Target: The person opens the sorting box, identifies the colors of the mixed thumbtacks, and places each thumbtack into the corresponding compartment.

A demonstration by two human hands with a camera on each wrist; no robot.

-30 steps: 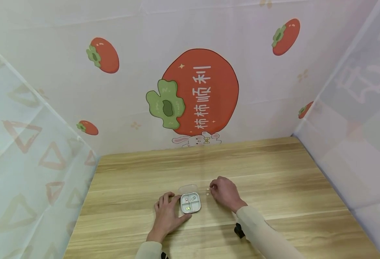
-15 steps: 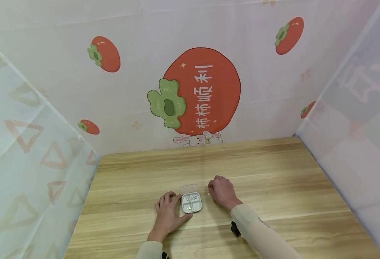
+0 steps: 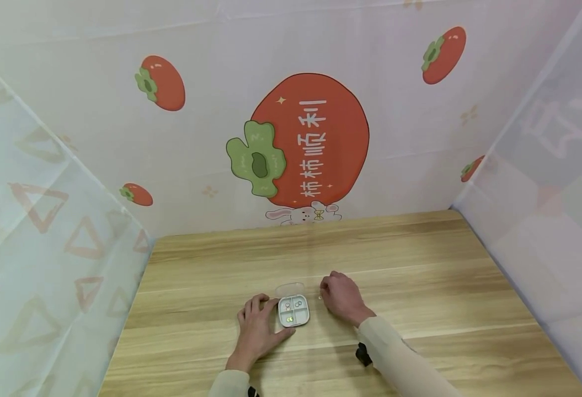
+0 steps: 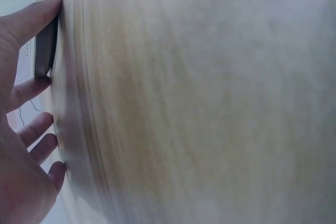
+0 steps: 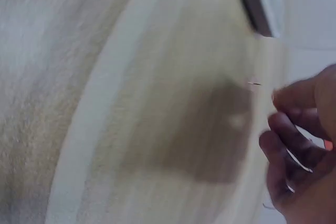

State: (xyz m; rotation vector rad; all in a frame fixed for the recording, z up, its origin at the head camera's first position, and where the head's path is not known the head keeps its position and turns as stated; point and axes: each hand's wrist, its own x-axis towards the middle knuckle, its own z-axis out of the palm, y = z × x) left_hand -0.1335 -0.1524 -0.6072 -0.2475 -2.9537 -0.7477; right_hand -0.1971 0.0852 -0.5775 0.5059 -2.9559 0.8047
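Observation:
A small white four-part jewelry case (image 3: 293,311) lies on the wooden table, its clear lid (image 3: 289,289) raised at the back. Small ring-like pieces lie in its two back compartments and yellow-green ones in the front left; the front right looks bare. My left hand (image 3: 257,332) grips the case, thumb at the near edge and index finger at the far edge. To the right, my right hand (image 3: 341,295) pinches thumb and index finger together; a tiny glint at the tips looks like an earring. Another tiny earring (image 5: 254,83) lies on the table beside these fingers.
The wooden table (image 3: 211,264) runs back to a white cloth wall (image 3: 196,138) printed with persimmons. Printed cloth also stands along the left and right sides. Dark wrist cameras (image 3: 363,354) sit under the sleeves.
My right hand has shifted slightly left and closed over the spot of the farther of two tiny pieces; only the nearer one now shows. The left hand keeps its place on the case.

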